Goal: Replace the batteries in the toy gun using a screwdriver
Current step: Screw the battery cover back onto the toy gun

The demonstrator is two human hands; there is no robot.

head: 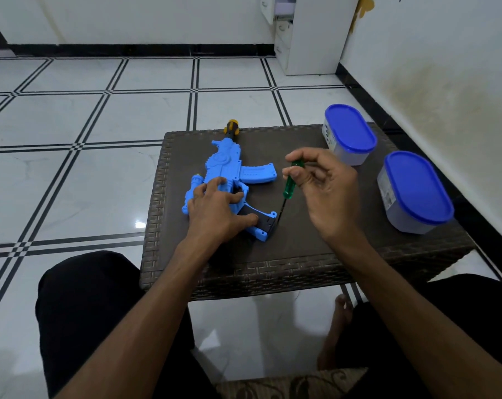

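1. Toy gun (225,171), blue, lies flat on the left half of the table (298,249), muzzle pointing away; its yellow-black tip pokes past the far edge
2. Left hand (215,210) presses down on the gun body, fingers spread and mostly straight, one fingertip on the dark grip panel near the butt
3. Right hand (320,187) pinches the green handle of the screwdriver (287,188) between thumb and fingers; the other fingers are loosely curled
4. Screwdriver is tilted, shaft running down toward the grip end of the gun; the tip looks to be at or just beside the grip, but it is too thin and dark to say whether it touches
5. Two tubs with blue lids stand on the right side of the table: far tub (349,135) behind the right hand, near tub (416,194) just right of it, both well apart from the gun
6. Nothing lies between the hands and the gun; the right hand partly hides the far tub's base
7. Person's knees in black flank the table
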